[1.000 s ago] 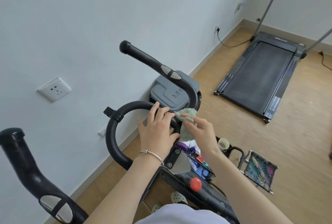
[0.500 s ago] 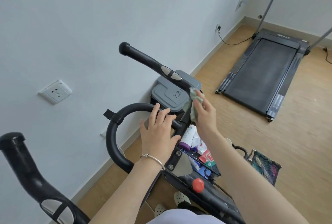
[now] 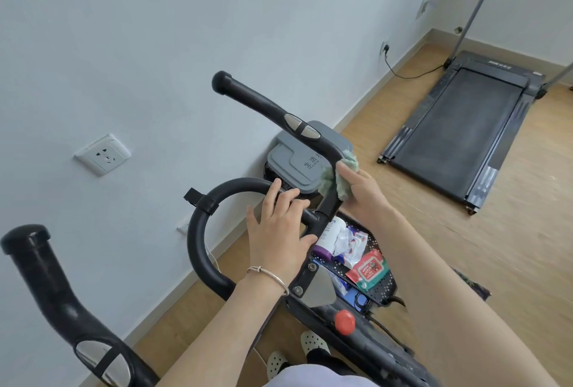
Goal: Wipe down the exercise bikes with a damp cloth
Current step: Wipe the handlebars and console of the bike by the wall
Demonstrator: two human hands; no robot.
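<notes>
The green cloth (image 3: 339, 177) is bunched against the bend of the bike's right handlebar (image 3: 279, 113), just below the silver pulse sensor (image 3: 302, 127), and the right hand (image 3: 361, 188) pinches it there, its grip pressed together on the fabric with the thumb lying over the bar, so the cloth wraps part of the tube and can slide along its curve. The left hand (image 3: 280, 231) lies flat, fingers spread and holding nothing, on the inner loop bar (image 3: 214, 216) where it meets the centre clamp; this looks like a bracing hold that steadies the bars against the rubbing. Below the hands a black mesh tray (image 3: 386, 289) carries a white bottle with a purple base (image 3: 328, 239), crumpled packets and a red wipes pack (image 3: 369, 269), all close under the stem, so any wiping lower down would have to work around them. A red knob (image 3: 344, 321) sits on the frame nearer the body. Beyond the handlebar a grey lidded bin (image 3: 297, 163) stands against the wall, and the left handlebar (image 3: 59, 293) rises at the near left, apparently not yet being wiped. A treadmill (image 3: 459, 129) lies well apart on the wooden floor (image 3: 511, 247).
</notes>
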